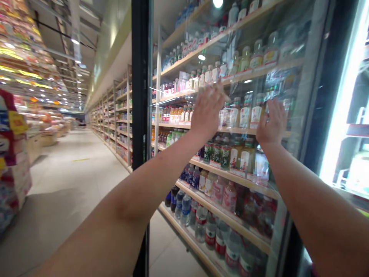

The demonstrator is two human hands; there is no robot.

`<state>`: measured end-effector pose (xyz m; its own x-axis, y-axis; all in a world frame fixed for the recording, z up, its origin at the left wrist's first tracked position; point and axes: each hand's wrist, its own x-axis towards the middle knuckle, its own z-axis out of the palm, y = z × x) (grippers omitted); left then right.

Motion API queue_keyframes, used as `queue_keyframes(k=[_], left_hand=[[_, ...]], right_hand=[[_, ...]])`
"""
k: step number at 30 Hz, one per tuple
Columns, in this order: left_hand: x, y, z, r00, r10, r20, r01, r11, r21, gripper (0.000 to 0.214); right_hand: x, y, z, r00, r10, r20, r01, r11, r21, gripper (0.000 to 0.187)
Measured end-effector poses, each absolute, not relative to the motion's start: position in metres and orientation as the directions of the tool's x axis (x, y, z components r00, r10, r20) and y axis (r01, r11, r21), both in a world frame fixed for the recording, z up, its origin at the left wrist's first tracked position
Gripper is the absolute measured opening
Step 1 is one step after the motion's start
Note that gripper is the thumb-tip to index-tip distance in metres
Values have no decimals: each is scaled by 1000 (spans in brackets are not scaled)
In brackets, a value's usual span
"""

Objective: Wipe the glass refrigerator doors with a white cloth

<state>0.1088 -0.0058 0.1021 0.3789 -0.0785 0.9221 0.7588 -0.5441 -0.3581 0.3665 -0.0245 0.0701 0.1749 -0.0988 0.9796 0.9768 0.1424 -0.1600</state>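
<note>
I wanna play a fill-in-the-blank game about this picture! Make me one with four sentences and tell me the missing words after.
1. The left hand and right hand are raised before a see-through door pane made of ____.
2. The bottles stand in rows on ____.
3. The tall door frame at the pane's left edge is the colour ____.
4. The long aisle runs into the distance on the picture's ____ side.

Missing words: glass; shelves; black; left.

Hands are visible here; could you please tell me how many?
2: the left hand is in front of the glass pane, and the right hand is nearer the pane's right edge.
</note>
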Motion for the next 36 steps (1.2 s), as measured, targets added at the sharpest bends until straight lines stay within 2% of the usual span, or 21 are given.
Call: queue_keyframes(k=[2,5,7,9,11,14,16,18,20,22,24,25,27,29,32,34,36], left_hand=[[120,-12,32,593,-137,793,631,-532,-564,54],[120,-19,-72,853,-241,462,300,-498,-814,47],[112,-21,-111,904,-322,280,103,-472,-876,42],[105,-19,-113,921,-324,214,41,-466,-884,43],[98,-15,-80,933,-267,242,90,-478,-874,48],[86,-11,9,882,-151,446,314,-517,-796,50],[74,-11,72,748,-53,662,549,-511,-661,53],[63,-11,122,546,14,838,737,-484,-472,56],[55,-10,150,400,30,916,807,-485,-336,57],[56,-8,149,323,26,946,818,-509,-266,57],[61,-7,118,345,1,939,798,-527,-292,57],[64,-6,93,408,-21,913,773,-524,-358,57],[67,-8,30,637,-104,764,614,-531,-584,58],[61,-11,-37,831,-155,535,380,-543,-749,55],[44,-16,-109,904,-211,371,200,-560,-804,50],[33,-16,-119,930,-233,284,118,-542,-832,49],[25,-13,-93,939,-234,251,102,-509,-855,51]], right_hand=[[367,-24,70,175,-104,979,977,144,-159,60],[366,-25,71,176,-99,979,976,148,-161,60],[365,-26,71,175,-100,979,976,150,-159,60],[365,-28,71,176,-103,979,975,155,-159,60],[364,-29,70,177,-95,980,974,161,-160,60],[364,-29,70,181,-75,981,971,173,-166,60],[363,-30,70,181,-68,981,970,180,-167,60],[362,-31,69,189,-70,979,968,178,-174,60],[361,-32,69,198,-73,978,968,169,-183,60],[360,-33,69,200,-76,977,970,158,-186,59],[359,-34,69,200,-81,977,971,148,-187,59],[358,-34,69,202,-85,976,971,146,-188,59],[357,-34,70,211,-94,973,969,151,-195,60],[357,-33,70,214,-104,971,967,161,-196,59],[358,-31,70,202,-124,972,969,168,-180,59],[360,-29,69,194,-132,972,971,169,-171,59],[362,-28,69,191,-131,973,972,166,-168,59]])
